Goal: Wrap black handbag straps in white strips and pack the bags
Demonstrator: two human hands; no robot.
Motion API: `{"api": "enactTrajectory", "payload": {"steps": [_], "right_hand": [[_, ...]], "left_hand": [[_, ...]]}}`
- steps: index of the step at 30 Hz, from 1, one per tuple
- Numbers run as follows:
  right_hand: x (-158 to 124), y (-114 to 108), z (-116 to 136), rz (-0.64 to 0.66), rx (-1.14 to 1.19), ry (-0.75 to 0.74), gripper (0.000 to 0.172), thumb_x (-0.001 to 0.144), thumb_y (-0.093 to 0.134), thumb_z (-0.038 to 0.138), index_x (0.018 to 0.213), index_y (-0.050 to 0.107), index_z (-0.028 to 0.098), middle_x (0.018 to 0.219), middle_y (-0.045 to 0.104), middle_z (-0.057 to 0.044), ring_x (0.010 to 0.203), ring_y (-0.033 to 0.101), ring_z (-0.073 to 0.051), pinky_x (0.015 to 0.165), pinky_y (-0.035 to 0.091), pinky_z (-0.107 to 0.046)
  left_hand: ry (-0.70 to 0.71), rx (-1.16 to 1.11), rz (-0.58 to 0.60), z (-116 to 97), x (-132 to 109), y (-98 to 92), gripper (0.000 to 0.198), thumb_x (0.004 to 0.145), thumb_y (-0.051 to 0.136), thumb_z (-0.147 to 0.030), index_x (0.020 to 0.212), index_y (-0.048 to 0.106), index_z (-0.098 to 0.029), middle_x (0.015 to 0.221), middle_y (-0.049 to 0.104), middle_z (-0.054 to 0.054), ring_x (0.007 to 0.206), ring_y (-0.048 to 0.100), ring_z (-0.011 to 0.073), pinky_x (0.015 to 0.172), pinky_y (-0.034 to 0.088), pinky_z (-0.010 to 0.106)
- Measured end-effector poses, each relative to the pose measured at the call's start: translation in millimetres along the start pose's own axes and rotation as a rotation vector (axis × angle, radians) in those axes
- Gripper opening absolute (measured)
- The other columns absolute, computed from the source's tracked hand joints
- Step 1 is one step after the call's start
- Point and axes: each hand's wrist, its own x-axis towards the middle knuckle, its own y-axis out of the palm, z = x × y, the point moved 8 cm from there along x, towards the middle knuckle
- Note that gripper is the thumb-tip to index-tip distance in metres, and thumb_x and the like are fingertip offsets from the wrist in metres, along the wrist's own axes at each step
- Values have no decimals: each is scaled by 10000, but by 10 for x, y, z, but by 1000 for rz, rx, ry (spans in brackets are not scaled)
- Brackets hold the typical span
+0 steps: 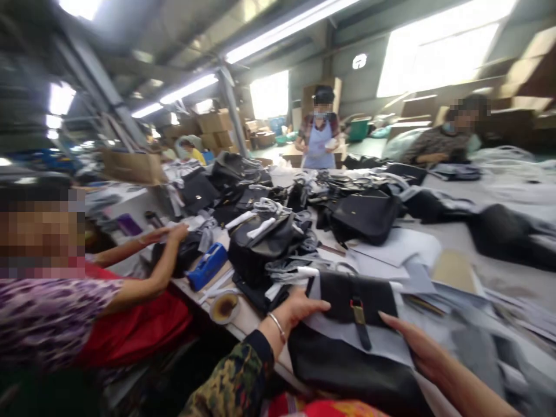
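Observation:
A black handbag [347, 362] lies tilted at the table's front edge, close to my body. Its flap has a strap with a gold-coloured buckle [358, 313], and a pale sheet [343, 333] shows below the flap. My left hand [299, 307], with a bangle on the wrist, grips the bag's left side, thumb on the front and the other fingers mostly hidden. At the right side, my right hand [410, 336] holds the bag's edge, one digit on the flap and the rest out of sight.
More black bags [260, 234] with wrapped straps crowd the table. A blue tape dispenser [207, 266] and a cup of brown stuff [225, 307] stand left. Loose papers [395, 252] lie right. A co-worker in red [134, 330] reaches in from the left; others work across the table.

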Motion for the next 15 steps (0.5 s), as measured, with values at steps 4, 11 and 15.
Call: {"api": "enactTrajectory", "payload": {"steps": [4, 11, 15], "right_hand": [[93, -166, 151, -38, 173, -5, 341, 837, 731, 356, 1055, 695, 95, 970, 776, -179, 848, 760, -288, 862, 602, -393], [57, -47, 492, 48, 230, -86, 292, 875, 708, 327, 1073, 691, 114, 1017, 779, -141, 907, 758, -252, 921, 592, -349], [26, 0, 497, 89, 255, -83, 316, 891, 689, 360, 1076, 694, 104, 1007, 780, -143, 940, 754, -257, 939, 586, -355]], "left_hand": [[-12, -53, 80, -127, 271, 21, 516, 613, 873, -359, 1048, 748, -111, 1000, 777, 140, 856, 733, 296, 814, 594, 402], [-31, -115, 97, -407, 426, -17, 533, 624, 892, -324, 1074, 738, -82, 1001, 780, 159, 826, 747, 291, 786, 608, 388], [-81, -155, 114, -349, 416, 1, 517, 653, 869, -322, 1085, 730, -77, 976, 780, 173, 807, 752, 312, 772, 616, 419]]}}
